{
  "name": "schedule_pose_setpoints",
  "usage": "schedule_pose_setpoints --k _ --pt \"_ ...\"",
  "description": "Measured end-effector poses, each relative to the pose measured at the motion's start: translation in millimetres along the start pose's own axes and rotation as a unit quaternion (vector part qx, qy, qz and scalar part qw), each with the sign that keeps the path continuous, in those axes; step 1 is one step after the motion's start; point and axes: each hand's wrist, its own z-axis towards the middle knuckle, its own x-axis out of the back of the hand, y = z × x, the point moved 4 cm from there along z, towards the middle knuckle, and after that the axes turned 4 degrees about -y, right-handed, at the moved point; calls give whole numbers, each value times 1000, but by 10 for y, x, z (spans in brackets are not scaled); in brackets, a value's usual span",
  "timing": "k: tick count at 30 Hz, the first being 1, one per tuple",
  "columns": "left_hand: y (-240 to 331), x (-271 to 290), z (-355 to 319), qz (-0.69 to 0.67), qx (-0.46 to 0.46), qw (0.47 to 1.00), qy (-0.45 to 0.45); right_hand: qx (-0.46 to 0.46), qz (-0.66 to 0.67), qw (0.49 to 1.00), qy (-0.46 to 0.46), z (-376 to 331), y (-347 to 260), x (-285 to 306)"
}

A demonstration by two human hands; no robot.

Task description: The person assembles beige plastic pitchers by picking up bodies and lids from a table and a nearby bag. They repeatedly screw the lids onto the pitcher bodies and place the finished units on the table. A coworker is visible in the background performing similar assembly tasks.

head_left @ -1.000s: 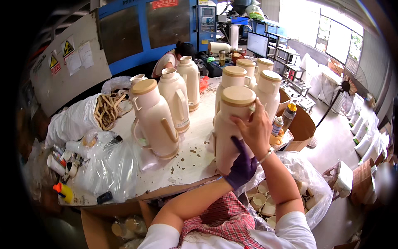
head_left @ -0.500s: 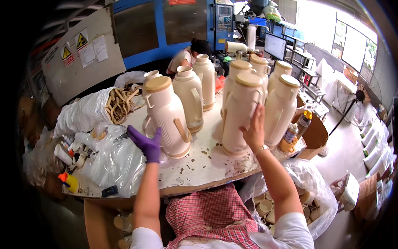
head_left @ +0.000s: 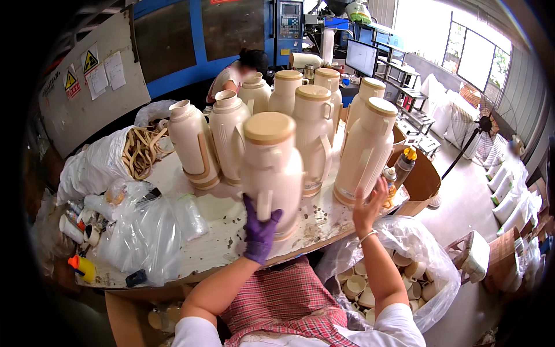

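My left hand [head_left: 261,231], in a purple glove, grips the lower side of a cream thermos flask [head_left: 276,185], next to its handle. This flask has a tan lid, stands nearest to me and looks blurred. My right hand [head_left: 370,207] is bare, with fingers apart and holding nothing. It is just in front of the base of another lidded flask [head_left: 365,153]; whether they touch I cannot tell. More lidded flasks [head_left: 312,136] stand behind. Toward the left are open-necked ones, including a flask with a tan handle strip [head_left: 188,139] and a plainer flask [head_left: 227,133].
A bag of tan strips [head_left: 98,162] and clear plastic [head_left: 144,237] cover the table's left. Bottles [head_left: 406,165] stand at its right edge beside a carton [head_left: 425,185]. Below is a bag of cream cup-shaped parts [head_left: 422,277]. Across the table a person [head_left: 234,78] bends down.
My left hand has gone from open beside a lidded flask to gripping one, which has shifted right and nearer. My right hand has left its flask and moved right. The view has shifted.
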Motion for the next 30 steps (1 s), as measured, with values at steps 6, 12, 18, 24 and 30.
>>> schedule_pose_setpoints --k 6,12,18,24,30 --pt "25 -1197 124 -45 -60 993 -86 -155 0 969 -194 296 1334 -536" --pt "-146 -1805 395 -33 -100 977 -186 -406 292 811 -304 689 1640 -1102" --pt "-157 -945 1175 79 -116 989 44 -388 339 856 -42 264 1709 -547" --pt "-763 -151 2547 -103 -5 995 -4 -308 197 928 -63 -1165 1153 559" --pt "-576 773 1541 -92 84 992 35 -395 -261 879 -61 -2895 2647 1817"
